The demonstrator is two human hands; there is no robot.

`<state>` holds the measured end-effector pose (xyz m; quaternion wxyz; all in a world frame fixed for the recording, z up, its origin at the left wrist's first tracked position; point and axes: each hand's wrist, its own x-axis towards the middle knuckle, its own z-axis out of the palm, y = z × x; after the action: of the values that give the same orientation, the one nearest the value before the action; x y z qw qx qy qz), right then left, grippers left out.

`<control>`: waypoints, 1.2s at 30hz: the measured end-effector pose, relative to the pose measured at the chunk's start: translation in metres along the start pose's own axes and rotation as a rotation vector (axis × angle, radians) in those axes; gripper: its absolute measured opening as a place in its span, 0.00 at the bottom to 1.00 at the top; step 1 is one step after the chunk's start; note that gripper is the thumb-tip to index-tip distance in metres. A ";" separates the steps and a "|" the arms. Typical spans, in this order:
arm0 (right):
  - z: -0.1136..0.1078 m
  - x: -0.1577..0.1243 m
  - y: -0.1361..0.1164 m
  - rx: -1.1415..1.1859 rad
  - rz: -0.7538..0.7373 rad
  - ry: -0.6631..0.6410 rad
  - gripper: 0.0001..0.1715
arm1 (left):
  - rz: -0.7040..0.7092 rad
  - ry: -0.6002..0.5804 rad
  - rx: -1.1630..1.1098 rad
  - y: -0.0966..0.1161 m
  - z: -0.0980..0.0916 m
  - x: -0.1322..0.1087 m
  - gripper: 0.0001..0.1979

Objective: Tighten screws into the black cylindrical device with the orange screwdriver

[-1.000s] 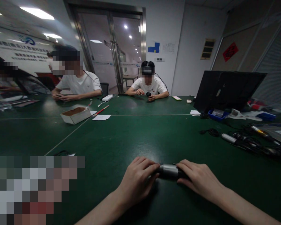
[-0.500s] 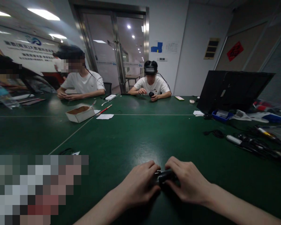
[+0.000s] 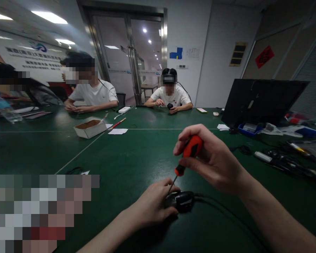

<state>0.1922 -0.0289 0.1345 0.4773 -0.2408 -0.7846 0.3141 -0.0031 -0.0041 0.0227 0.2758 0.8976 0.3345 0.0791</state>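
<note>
My left hand [image 3: 156, 202] is closed around the left part of a black computer mouse [image 3: 184, 202] low on the green table. Its cable [image 3: 221, 203] runs out to the right. Above it, my right hand [image 3: 209, 160] grips a screwdriver [image 3: 192, 147] with a red and black handle. The thin shaft slants down and left to my left fingers at the mouse. Those fingers hide the tip, so I cannot tell exactly what it touches.
A small open box [image 3: 91, 129], papers [image 3: 118, 131] and a red pencil-like stick lie farther back. To the right stand a monitor [image 3: 260, 103], a blue tray [image 3: 249, 129] and tangled black cables [image 3: 287, 161]. Co-workers sit across the table; a blurred-out person is at lower left.
My right hand has let go of the mouse and risen, now holding the screwdriver over it. The mouse's right end and cable have come into view. My left hand stays on the mouse.
</note>
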 end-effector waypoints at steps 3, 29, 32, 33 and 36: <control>0.005 0.006 0.000 -0.229 -0.097 -0.079 0.17 | -0.024 0.029 0.006 -0.001 0.000 -0.001 0.25; -0.018 0.002 0.006 -0.408 -0.076 -0.189 0.15 | 0.021 -0.037 -0.036 0.003 -0.009 0.002 0.16; -0.019 0.002 0.004 -0.429 -0.100 -0.187 0.13 | 0.023 -0.039 -0.051 0.003 -0.009 0.002 0.16; -0.018 0.002 0.004 -0.450 -0.110 -0.200 0.12 | 0.024 -0.043 -0.056 0.003 -0.009 0.002 0.16; -0.013 0.001 0.004 -0.515 -0.098 -0.305 0.09 | 0.024 -0.043 -0.073 0.002 -0.008 0.001 0.15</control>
<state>0.2039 -0.0223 0.1370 0.2917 -0.2656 -0.9118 0.1142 -0.0037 -0.0007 0.0307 0.3147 0.8924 0.3146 0.0752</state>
